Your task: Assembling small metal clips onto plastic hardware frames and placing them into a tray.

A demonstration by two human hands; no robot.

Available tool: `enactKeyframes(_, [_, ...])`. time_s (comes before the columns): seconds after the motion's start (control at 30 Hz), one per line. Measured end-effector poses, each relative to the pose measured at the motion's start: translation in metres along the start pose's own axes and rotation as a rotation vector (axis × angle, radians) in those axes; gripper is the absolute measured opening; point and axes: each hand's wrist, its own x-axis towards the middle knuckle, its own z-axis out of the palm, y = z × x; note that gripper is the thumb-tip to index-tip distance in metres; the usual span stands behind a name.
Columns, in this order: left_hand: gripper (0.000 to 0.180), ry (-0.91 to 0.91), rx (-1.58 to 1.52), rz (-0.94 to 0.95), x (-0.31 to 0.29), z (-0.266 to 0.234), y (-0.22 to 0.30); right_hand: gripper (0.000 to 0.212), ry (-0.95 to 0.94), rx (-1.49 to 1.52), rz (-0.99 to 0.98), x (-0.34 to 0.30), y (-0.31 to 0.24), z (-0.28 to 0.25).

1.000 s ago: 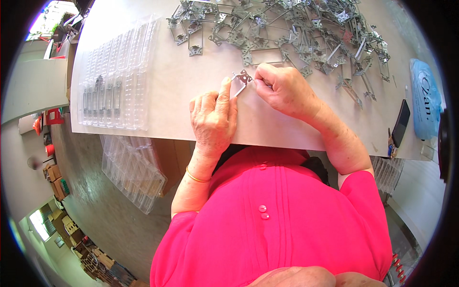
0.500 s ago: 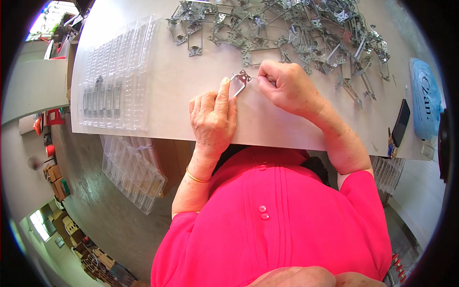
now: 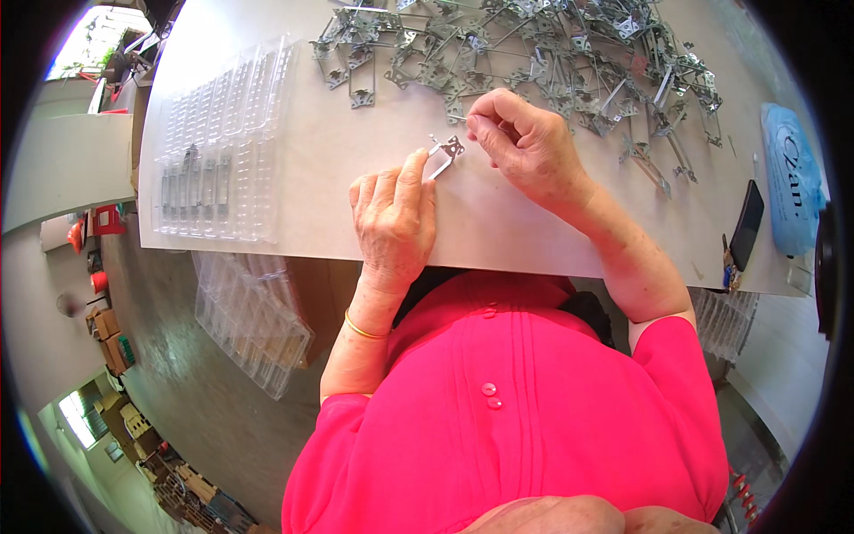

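On the tabletop, my left hand (image 3: 391,214) pins down a small metal bracket (image 3: 452,148) with index finger and thumb. The bracket has a flat end plate with holes, and two slim arms run from it back under my fingers. Just up and to the right of it, my right hand (image 3: 532,142) hovers with thumb and index finger pinched together. Whatever thin thing that pinch may hold is too small to make out. Beyond both hands lies a heap of similar metal brackets (image 3: 534,62), tangled together.
A clear plastic tray (image 3: 258,178) at the left holds several metal pieces. More clear trays (image 3: 249,311) sit below the table's front edge. At the right lie a black phone (image 3: 745,227), keys (image 3: 729,267) and a blue plastic bag (image 3: 790,182).
My right hand has moved up and slightly away from the bracket, its wrist turning. The bracket has tilted a little under my left hand, which stays nearly in place.
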Motion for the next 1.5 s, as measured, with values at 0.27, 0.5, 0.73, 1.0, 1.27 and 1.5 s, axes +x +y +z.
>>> enactKeyframes(0.27, [0.032,0.003,0.026,0.064,0.002,-0.001,-0.005,0.008,-0.178,0.154,0.144,-0.007,-0.001,0.002])
enactKeyframes(0.5, [0.033,-0.069,0.026,0.051,-0.001,-0.014,0.000,0.013,-0.227,0.151,0.263,-0.004,-0.016,-0.003])
enactKeyframes(0.73, [0.046,-0.173,0.121,0.103,-0.009,-0.019,-0.009,0.015,-0.165,0.094,0.193,-0.001,-0.015,-0.005])
enactKeyframes(1.0, [0.048,0.009,0.116,-0.012,-0.004,-0.022,-0.012,0.013,-0.157,0.127,0.221,-0.001,-0.017,-0.007])
enactKeyframes(1.27, [0.027,-0.049,-0.118,-0.067,-0.001,-0.003,0.032,0.012,-0.093,0.139,0.179,-0.004,-0.010,-0.006])
enactKeyframes(1.5, [0.021,-0.095,-0.074,-0.067,-0.011,-0.016,0.013,0.011,-0.114,0.142,0.201,-0.001,-0.013,-0.004])
